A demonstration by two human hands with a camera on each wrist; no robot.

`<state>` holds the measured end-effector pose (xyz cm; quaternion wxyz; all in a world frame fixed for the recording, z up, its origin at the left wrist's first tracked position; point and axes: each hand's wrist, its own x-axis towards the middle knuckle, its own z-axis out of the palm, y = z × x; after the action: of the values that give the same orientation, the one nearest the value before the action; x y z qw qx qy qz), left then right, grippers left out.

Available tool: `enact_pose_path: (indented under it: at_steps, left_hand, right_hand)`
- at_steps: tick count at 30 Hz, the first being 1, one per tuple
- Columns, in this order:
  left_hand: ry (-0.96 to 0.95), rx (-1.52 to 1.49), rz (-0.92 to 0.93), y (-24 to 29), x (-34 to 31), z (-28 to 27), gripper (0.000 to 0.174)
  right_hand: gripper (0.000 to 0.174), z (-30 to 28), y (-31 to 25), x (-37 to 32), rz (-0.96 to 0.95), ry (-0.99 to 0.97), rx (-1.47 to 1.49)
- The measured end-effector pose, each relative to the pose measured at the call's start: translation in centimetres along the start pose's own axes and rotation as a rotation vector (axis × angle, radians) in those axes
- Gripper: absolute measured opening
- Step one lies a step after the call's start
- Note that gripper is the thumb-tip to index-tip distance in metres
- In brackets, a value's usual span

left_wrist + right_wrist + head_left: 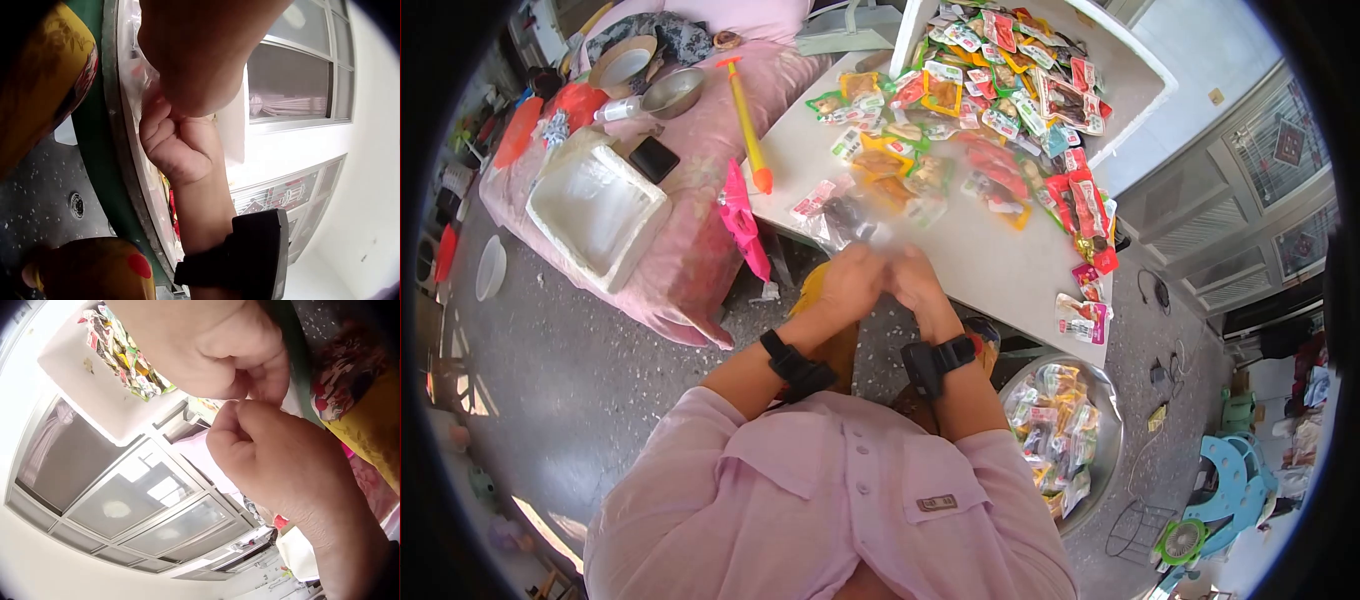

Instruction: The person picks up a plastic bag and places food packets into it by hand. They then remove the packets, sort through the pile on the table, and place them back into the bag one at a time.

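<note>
A clear packet with dark contents (845, 218) lies at the near edge of the table (1045, 322), its near end seemingly pinched by the left hand (855, 283) and right hand (915, 280). Both hands are narrow, fingers curled, and they meet. I judge the step in hand to be close fingertip work on that end; the next move calls for a firm pinch on each side and small, even force. Around it lie more packets (885, 165); beyond is a white foam box (1138, 62), and to the right, a metal basin (1112, 420) of packets. The fingertips and the packet's near end are hidden by the knuckles in both wrist views, and a blur covers the middle of the head view. Whether the packet is torn or sealed cannot be told.
</note>
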<state>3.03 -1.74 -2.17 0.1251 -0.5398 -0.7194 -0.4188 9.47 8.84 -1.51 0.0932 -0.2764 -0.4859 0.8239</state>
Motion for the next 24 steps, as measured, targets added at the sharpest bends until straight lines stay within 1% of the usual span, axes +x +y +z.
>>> enact_pose_path:
  at_steps: [1,4,7,10,12,14,17,18,21,24]
  left_hand:
    - [-0.008,-0.013,0.001,-0.1,0.0,-0.2,0.016]
    - [0.029,0.024,0.03,-0.3,0.0,-0.4,0.014]
    - [0.077,0.02,0.096,-1.4,-0.2,0.9,0.017]
    - [0.067,-0.043,0.094,-2.3,-0.3,2.2,0.016]
    - [0.074,-0.09,0.077,-2.4,0.4,2.7,0.015]
    - [0.079,-0.119,0.046,-2.1,0.9,3.1,0.015]
    - [0.083,-0.121,0.009,-1.7,1.2,3.3,0.014]
    - [0.085,-0.111,0.013,-1.7,1.0,3.4,0.014]
    - [0.075,-0.13,0.024,-1.9,0.7,3.1,0.013]
    - [0.057,-0.148,0.02,-2.1,0.5,3.1,0.013]
  right_hand:
    - [0.011,-0.1,0.0,0.0,0.007,-0.028,0.005]
    - [0.012,-1.9,-0.4,0.3,0.115,-0.063,-0.225]
    - [0.015,-5.0,-1.8,-0.3,0.121,-0.05,-0.381]
    - [0.015,-8.0,-4.2,-0.2,-0.017,0.189,-0.263]
    - [0.017,-10.1,-5.7,0.8,-0.165,0.385,-0.088]
    - [0.02,-13.7,-6.5,3.1,-0.316,0.538,-0.031]
    - [0.023,-21.6,-6.4,8.4,-0.352,0.665,-0.182]
    - [0.021,-22.0,-6.8,8.9,-0.352,0.697,-0.247]
    - [0.016,-22.3,-7.6,10.1,-0.367,0.687,-0.383]
    - [0.011,-20.9,-7.9,10.4,-0.48,0.633,-0.401]
